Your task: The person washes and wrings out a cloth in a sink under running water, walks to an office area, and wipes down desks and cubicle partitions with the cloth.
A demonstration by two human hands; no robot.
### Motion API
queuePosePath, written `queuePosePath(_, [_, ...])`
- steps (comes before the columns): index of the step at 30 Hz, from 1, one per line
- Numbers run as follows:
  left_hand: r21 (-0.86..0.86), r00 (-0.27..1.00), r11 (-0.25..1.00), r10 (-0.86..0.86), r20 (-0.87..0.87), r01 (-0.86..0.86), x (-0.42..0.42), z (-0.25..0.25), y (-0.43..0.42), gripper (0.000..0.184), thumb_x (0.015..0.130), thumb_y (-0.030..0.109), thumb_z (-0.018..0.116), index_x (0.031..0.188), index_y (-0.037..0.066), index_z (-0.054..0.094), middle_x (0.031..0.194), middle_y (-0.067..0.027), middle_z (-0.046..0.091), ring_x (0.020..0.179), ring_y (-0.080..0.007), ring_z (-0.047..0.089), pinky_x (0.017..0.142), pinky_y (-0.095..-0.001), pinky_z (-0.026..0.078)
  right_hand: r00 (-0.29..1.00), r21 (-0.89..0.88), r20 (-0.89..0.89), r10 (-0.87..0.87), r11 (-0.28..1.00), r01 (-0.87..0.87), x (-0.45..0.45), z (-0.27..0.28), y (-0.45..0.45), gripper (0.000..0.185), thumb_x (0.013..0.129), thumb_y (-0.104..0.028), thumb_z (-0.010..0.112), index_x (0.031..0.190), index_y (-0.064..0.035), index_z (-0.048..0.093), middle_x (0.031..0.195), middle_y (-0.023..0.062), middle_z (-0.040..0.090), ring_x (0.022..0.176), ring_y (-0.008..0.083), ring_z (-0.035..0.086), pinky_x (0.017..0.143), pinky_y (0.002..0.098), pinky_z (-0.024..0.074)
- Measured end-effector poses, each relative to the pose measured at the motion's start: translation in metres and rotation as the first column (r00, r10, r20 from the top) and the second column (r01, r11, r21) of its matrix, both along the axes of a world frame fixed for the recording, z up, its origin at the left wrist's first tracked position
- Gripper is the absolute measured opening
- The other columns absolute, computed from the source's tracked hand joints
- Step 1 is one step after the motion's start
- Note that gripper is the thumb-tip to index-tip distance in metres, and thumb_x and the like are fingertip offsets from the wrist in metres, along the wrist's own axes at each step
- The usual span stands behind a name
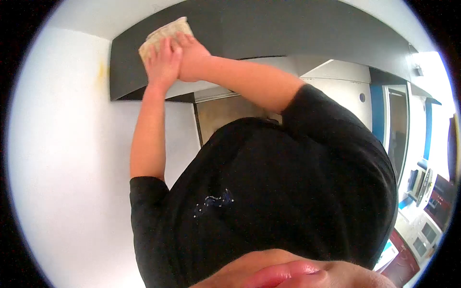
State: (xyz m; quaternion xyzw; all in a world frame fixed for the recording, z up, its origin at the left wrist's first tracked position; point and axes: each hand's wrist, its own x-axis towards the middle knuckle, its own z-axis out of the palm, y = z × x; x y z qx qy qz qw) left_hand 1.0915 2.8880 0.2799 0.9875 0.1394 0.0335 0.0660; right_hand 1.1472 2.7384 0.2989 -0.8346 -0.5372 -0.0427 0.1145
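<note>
A beige, folded cloth lies against a dark grey panel at the upper left. My left hand is on the cloth's lower part, its fingers laid over it and pressing it to the panel. Close against it, partly overlapping, my right hand holds the cloth's right side with the fingers over it. Both arms are stretched out toward the panel. The cloth's underside and the palms are hidden.
The dark grey panel curves across the top and meets a white wall with a yellowish stain. On the right are a doorway with a blue frame and a white appliance. My black shirt fills the middle.
</note>
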Motion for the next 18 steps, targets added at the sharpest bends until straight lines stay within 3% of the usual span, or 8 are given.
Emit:
queuePosePath(6, [-0.061, 0.993, 0.994, -0.084, 0.086, 0.089, 0.046, 0.000, -0.105, 0.076, 0.104, 0.062, 0.033, 0.164, 0.015, 0.029, 0.172, -0.0100, 0.027, 0.158, -0.0428, 0.020, 0.127, -0.0570, 0.013, 0.987, -0.015, 0.008, -0.159, 0.987, 0.159, 0.028, 0.001, -0.102, 0.073, 0.099, -0.036, 0.053, 0.161, -0.0036, 0.032, 0.165, 0.0218, 0.033, 0.155, 0.0426, 0.026, 0.129, 0.0496, 0.0200])
queuePosePath(8, [-0.092, 0.982, 0.977, -0.187, 0.039, 0.190, 0.075, 0.006, -0.132, 0.076, 0.104, 0.063, 0.034, 0.164, 0.016, 0.030, 0.171, -0.0099, 0.030, 0.157, -0.0426, 0.022, 0.127, -0.0561, 0.014, 0.967, 0.004, -0.028, -0.252, 0.968, 0.253, 0.043, 0.000, -0.131, 0.073, 0.099, -0.037, 0.053, 0.161, -0.0041, 0.032, 0.165, 0.0210, 0.033, 0.155, 0.0422, 0.026, 0.128, 0.0496, 0.0208])
queuePosePath(9, [-0.073, 0.973, 0.970, -0.229, 0.027, 0.230, 0.090, 0.010, -0.150, 0.075, 0.103, 0.064, 0.034, 0.163, 0.018, 0.031, 0.169, -0.0099, 0.034, 0.156, -0.0416, 0.024, 0.127, -0.0549, 0.016, 0.950, 0.076, 0.080, -0.302, 0.952, 0.296, 0.056, -0.017, -0.141, 0.068, 0.099, -0.035, 0.053, 0.158, -0.0045, 0.040, 0.161, 0.0214, 0.039, 0.152, 0.0427, 0.032, 0.126, 0.0503, 0.0238])
queuePosePath(11, [-0.024, 0.903, 0.912, -0.401, 0.157, 0.409, 0.137, -0.026, -0.164, 0.073, 0.103, 0.065, 0.035, 0.161, 0.021, 0.035, 0.166, -0.0100, 0.038, 0.156, -0.0392, 0.027, 0.126, -0.0545, 0.018, 0.924, 0.053, 0.066, -0.377, 0.926, 0.374, 0.078, -0.026, -0.171, 0.067, 0.098, -0.034, 0.053, 0.158, -0.0061, 0.041, 0.160, 0.0230, 0.041, 0.152, 0.0440, 0.031, 0.126, 0.0514, 0.0225])
queuePosePath(13, [0.032, 0.862, 0.872, -0.487, 0.142, 0.488, 0.161, -0.003, -0.223, 0.067, 0.104, 0.061, 0.035, 0.155, 0.018, 0.044, 0.160, -0.0165, 0.046, 0.151, -0.0376, 0.036, 0.124, -0.0543, 0.023, 0.869, 0.032, 0.106, -0.483, 0.875, 0.482, 0.101, -0.031, -0.209, 0.066, 0.097, -0.032, 0.053, 0.158, -0.0105, 0.042, 0.160, 0.0237, 0.043, 0.152, 0.0443, 0.031, 0.126, 0.0526, 0.0213])
queuePosePath(14, [0.002, 0.846, 0.860, -0.503, 0.174, 0.511, 0.183, -0.014, -0.249, 0.073, 0.102, 0.070, 0.032, 0.156, 0.022, 0.041, 0.165, -0.0089, 0.040, 0.155, -0.0364, 0.030, 0.126, -0.0540, 0.020, 0.844, 0.043, 0.157, -0.512, 0.858, 0.512, 0.111, -0.033, -0.231, 0.064, 0.097, -0.031, 0.053, 0.158, -0.0134, 0.043, 0.160, 0.0228, 0.043, 0.152, 0.0432, 0.032, 0.126, 0.0527, 0.0214])
queuePosePath(17, [-0.057, 0.798, 0.797, -0.599, 0.064, 0.602, 0.202, 0.017, -0.327, 0.073, 0.101, 0.070, 0.031, 0.155, 0.023, 0.045, 0.167, -0.0060, 0.038, 0.157, -0.0327, 0.026, 0.126, -0.0579, 0.012, 0.764, 0.020, 0.209, -0.611, 0.783, 0.621, 0.105, 0.002, -0.304, 0.058, 0.095, -0.027, 0.058, 0.150, -0.0099, 0.050, 0.151, 0.0192, 0.053, 0.143, 0.0409, 0.044, 0.121, 0.0472, 0.0342])
queuePosePath(18, [-0.005, 0.762, 0.770, -0.631, 0.147, 0.639, 0.208, 0.014, -0.351, 0.068, 0.103, 0.065, 0.035, 0.154, 0.021, 0.047, 0.161, -0.0144, 0.045, 0.152, -0.0365, 0.036, 0.125, -0.0541, 0.022, 0.735, 0.084, 0.232, -0.637, 0.766, 0.637, 0.110, -0.001, -0.325, 0.059, 0.095, -0.026, 0.059, 0.151, -0.0100, 0.050, 0.153, 0.0186, 0.051, 0.144, 0.0411, 0.043, 0.122, 0.0465, 0.0339])
